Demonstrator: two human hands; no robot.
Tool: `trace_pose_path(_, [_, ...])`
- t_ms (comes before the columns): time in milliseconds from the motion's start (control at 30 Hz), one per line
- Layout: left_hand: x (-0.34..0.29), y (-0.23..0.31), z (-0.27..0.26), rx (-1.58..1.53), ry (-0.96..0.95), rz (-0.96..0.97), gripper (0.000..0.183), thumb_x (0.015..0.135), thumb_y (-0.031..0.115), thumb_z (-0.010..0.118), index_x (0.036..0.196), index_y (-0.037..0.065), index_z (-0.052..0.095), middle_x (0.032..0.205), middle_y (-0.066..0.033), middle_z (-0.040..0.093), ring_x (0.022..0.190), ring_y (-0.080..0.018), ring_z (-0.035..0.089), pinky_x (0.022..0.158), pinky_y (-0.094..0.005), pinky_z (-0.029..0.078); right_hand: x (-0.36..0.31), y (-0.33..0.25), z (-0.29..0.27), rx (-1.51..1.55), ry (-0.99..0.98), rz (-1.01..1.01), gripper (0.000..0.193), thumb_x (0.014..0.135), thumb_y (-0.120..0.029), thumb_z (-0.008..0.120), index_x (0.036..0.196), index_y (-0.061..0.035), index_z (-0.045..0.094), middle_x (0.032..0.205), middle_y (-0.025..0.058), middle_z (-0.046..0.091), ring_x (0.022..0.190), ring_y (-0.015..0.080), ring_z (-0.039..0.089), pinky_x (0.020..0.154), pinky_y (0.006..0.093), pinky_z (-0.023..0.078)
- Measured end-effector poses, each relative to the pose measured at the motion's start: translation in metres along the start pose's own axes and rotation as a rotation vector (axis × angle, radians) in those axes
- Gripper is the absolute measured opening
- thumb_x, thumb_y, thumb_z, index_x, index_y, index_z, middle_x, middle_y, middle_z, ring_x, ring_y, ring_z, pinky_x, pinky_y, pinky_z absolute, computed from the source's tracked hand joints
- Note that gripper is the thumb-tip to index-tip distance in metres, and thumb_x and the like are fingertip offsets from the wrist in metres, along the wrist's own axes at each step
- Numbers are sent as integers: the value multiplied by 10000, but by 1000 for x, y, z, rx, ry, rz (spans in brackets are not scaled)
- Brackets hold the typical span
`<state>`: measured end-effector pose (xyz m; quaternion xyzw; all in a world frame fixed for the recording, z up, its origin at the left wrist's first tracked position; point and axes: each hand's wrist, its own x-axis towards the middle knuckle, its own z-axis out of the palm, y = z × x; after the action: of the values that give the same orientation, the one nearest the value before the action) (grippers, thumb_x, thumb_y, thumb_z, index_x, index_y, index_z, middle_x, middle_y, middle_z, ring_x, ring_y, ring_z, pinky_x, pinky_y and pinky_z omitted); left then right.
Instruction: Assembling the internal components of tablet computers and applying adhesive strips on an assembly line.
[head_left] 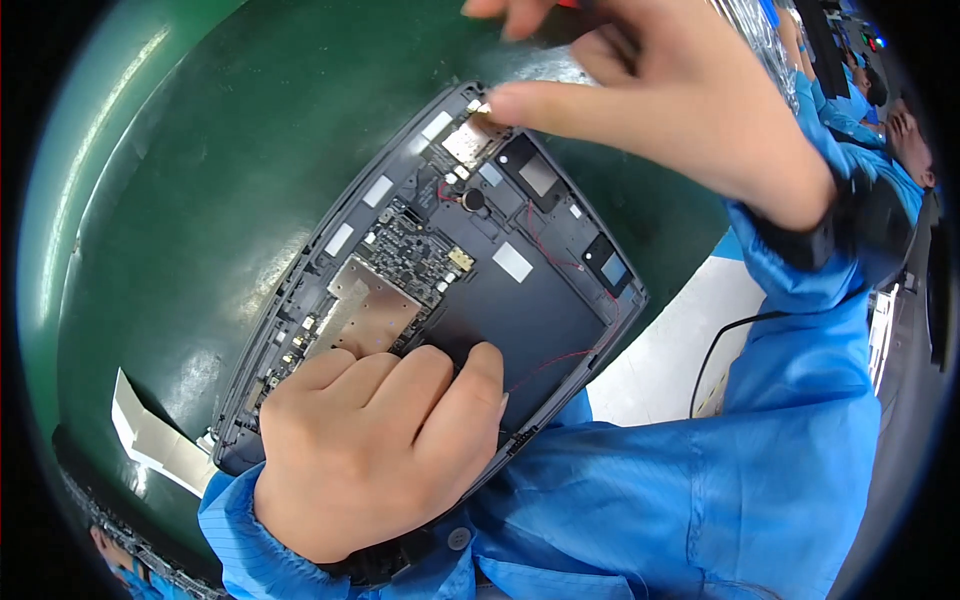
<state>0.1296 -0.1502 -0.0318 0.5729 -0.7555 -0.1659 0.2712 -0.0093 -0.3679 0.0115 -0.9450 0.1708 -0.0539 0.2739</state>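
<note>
green, glossy work surface (pixel 210 170) lies under an opened dark-grey device (pixel 560 320), which sits slantwise in the middle of the view with its insides facing up. the left hand (pixel 375 445) rests over the lower end of the device, fingers curled and close together; their tips are hidden, so i cannot tell whether they are clamped on anything. just beyond its knuckles is a shiny metal plate (pixel 372 312), next to a crowded circuit board (pixel 415 250). the right hand (pixel 690 120) is at the upper end, slightly blurred, thumb stretched out and well apart from the fingers. its thumb tip overlaps the edge of a small silvery board (pixel 467 143) in the top corner; whether they touch, i cannot tell. below that are a round black part (pixel 473 200), thin red wires (pixel 540 240) and a black module (pixel 532 172) along the right side. to the lower left, a folded white card (pixel 160 440) lies near the device's corner.
</note>
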Motion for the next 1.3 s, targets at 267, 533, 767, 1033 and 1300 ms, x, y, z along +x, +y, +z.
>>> trace_pose_path(267, [0,1,1,-5,16,-7,314,669,122,778,965,59,693,667,-23,517,511,-190,530,489,-322,431,-29,9,26,209,32,-167,201,835,22,755,1026,-26,719,971,45,589,678,71,470,594,241,349])
trace_pose_path(533, [-1,2,-1,9,11,-23,310,669,115,779,962,60,692,668,-23,520,514,-190,534,500,-326,443,11,-3,-4,410,-463,30,209,821,-9,715,1017,-27,645,927,74,546,797,225,600,688,311,485])
trace_pose_path(767, [-1,2,0,-15,10,-26,298,676,118,775,956,56,693,670,-25,528,517,-190,536,531,-324,469,4,12,7,314,-206,-402,225,780,16,702,993,-29,643,926,83,525,747,263,591,652,332,488])
trace_pose_path(1033, [-3,2,-2,-5,-3,-45,279,690,120,768,951,58,692,667,-24,530,520,-187,543,535,-323,476,9,9,5,295,-284,-374,263,766,21,692,1016,-29,625,928,81,543,783,263,615,671,325,508])
trace_pose_path(1300, [-1,1,0,1,8,-31,284,684,117,769,950,57,689,670,-25,527,520,-188,546,515,-323,456,13,-7,8,409,-307,-199,261,813,23,671,1063,-32,624,937,92,526,785,232,586,695,315,492])
